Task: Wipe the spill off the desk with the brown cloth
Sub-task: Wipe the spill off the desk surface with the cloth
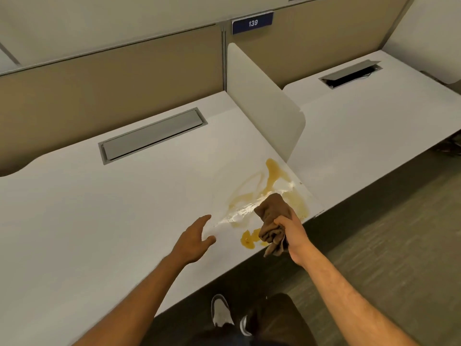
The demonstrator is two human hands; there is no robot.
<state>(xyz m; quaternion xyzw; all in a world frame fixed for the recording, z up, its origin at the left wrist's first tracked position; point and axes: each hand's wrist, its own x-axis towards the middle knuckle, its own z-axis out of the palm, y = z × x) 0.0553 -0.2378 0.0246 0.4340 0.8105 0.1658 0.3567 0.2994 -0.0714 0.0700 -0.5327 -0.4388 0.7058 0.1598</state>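
Observation:
A yellow-brown spill (270,179) spreads over the right front corner of the white desk (104,216), with wet smeared streaks and a small puddle near the front edge. My right hand (290,233) grips a bunched brown cloth (273,216), whose upper end rests on the spill while the lower end hangs past my fist. Left of the spill, my left hand (195,239) hovers just over the desk, fingers apart and holding nothing.
A white divider panel (262,106) stands along the desk's right side, with a neighbouring desk (374,121) beyond it. A grey cable hatch (152,134) is set in the desk's back. A blue sign reading 139 (252,22) hangs on the beige partition. My shoes (222,313) stand on the carpet below.

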